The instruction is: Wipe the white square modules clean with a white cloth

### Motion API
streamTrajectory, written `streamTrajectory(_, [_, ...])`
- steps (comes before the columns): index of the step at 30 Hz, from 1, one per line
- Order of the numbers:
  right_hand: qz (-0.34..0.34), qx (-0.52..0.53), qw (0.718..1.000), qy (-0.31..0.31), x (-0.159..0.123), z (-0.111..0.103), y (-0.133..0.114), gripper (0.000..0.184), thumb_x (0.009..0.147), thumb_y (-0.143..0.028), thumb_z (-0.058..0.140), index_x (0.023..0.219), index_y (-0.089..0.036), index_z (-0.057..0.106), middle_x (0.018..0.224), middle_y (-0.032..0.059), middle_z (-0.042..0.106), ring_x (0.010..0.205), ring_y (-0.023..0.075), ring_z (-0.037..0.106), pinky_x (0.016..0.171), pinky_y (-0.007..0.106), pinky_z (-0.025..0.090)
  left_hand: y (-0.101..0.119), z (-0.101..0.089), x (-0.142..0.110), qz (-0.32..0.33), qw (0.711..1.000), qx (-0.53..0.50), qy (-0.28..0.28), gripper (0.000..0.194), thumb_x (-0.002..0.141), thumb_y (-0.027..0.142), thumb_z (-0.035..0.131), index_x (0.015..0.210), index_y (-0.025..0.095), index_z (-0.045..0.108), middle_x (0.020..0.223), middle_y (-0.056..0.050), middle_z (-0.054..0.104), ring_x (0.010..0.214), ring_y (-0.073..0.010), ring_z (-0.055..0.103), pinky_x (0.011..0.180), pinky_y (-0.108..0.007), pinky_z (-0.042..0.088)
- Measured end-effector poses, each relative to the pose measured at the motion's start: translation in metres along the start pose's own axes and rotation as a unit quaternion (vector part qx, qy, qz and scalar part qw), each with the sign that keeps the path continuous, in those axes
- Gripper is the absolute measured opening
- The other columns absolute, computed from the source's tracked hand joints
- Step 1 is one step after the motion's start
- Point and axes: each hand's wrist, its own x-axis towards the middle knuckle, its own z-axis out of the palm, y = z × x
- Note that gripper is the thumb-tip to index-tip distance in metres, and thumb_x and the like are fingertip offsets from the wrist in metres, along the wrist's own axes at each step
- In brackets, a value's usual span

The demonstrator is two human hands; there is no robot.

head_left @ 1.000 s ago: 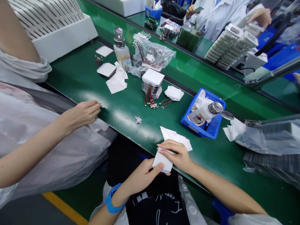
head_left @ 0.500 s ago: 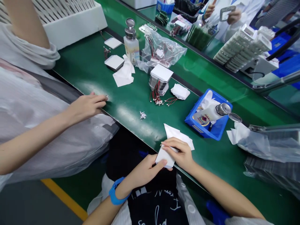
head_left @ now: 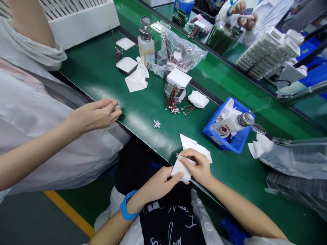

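Both hands on one small white square panel (head_left: 181,169) at the near table edge, just over the lap. left hand (head_left: 155,186) pinches its lower-left corner, thumb on top, fingers under. right hand (head_left: 199,167) covers the upper-right side, fingers curled onto the panel's top edge; dark rim shows there. Panel tilts toward the camera, no clear long axis, sits between the two hands, right hand slightly farther out. White wipe (head_left: 195,148) lies on the green table (head_left: 143,112) touching the right hand's far side. Co-worker's hand (head_left: 95,114) at left pinches a tiny connector, well apart. Loose white connectors (head_left: 156,124) mid-table. Blue bin (head_left: 227,137) to the right holds a tipped dispenser bottle (head_left: 231,123) and a wipe. Farther: stack of panels (head_left: 177,85) with red wires, clear bag (head_left: 180,54) of wired parts, upright bottle (head_left: 146,42)
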Motion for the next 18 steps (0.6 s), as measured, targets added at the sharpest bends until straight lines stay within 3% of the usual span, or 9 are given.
streamTrajectory(4, [-0.048, -0.013, 0.999, 0.002, 0.0012, 0.0003, -0.0013, 0.016, 0.086, -0.009, 0.067, 0.094, -0.022, 0.071, 0.092, 0.0051, 0.074, 0.085, 0.0163, 0.072, 0.075, 0.03, 0.06, -0.002, -0.0003, 0.0006, 0.006, 1.0, -0.009, -0.001, 0.036, 0.1, 0.033, 0.045, 0.104, 0.015, 0.076, 0.103, -0.003, 0.078, 0.092, -0.0193, 0.069, 0.088, -0.027, 0.048])
streamTrajectory(18, [-0.085, -0.022, 0.996, 0.017, 0.0001, 0.0012, -0.0007, 0.027, 0.085, -0.003, 0.066, 0.101, -0.024, 0.072, 0.095, 0.0066, 0.075, 0.085, 0.0188, 0.073, 0.07, 0.033, 0.062, -0.0055, 0.001, -0.0005, 0.004, 1.0, -0.006, -0.003, 0.038, 0.1, 0.038, 0.045, 0.107, 0.018, 0.077, 0.1, -0.003, 0.078, 0.085, -0.0193, 0.068, 0.085, -0.028, 0.049])
